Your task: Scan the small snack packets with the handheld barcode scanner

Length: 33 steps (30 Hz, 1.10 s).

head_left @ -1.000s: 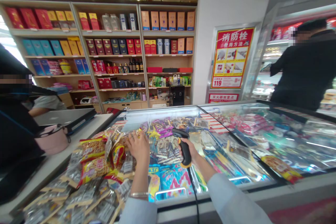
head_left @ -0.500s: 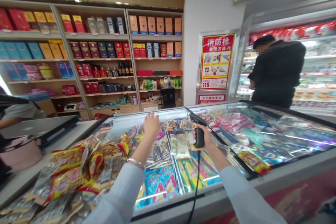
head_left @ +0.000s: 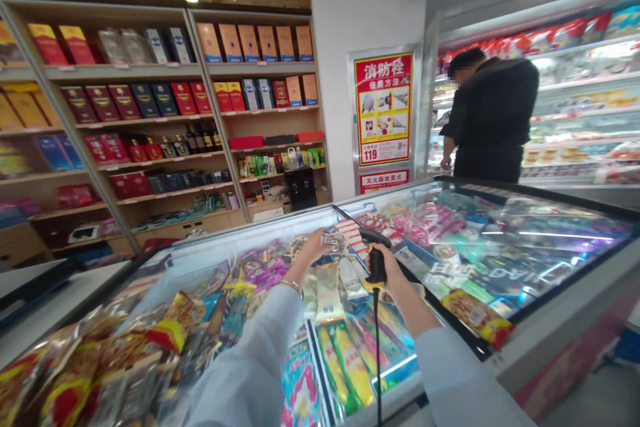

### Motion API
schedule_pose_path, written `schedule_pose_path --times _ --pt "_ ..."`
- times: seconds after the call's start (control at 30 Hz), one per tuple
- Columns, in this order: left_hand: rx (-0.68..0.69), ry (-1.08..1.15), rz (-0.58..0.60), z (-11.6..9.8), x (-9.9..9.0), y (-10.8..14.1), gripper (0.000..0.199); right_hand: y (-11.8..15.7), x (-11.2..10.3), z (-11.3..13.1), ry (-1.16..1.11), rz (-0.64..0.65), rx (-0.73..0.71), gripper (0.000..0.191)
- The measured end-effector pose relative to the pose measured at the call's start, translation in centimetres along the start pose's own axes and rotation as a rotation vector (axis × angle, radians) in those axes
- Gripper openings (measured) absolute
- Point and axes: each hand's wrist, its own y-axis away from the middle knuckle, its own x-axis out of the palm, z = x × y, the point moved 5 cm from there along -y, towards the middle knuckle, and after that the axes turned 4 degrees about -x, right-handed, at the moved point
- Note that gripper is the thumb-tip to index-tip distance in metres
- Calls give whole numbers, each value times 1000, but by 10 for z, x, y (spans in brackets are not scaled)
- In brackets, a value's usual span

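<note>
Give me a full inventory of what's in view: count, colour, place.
Snack packets: many, mostly red-yellow, near left
Lone snack packet: one, red-yellow, front right
Chest freezer: one, grey, centre to right
Ice packs: many, mixed colours, inside
Scanner: one, black-yellow, centre
Cord: one, black, below it
Boxes: many, mixed colours, back-left shelves
Wall signs: two, red, back
Person: one, black clothes, back right
Left hand: one, bare, centre
Right hand: one, bare, holding scanner
</note>
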Motion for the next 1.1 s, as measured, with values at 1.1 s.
schedule_pose_path --times 1.1 --pt "-263 -202 -9 -4 -73 43 28 26 44 -6 59 127 81 24"
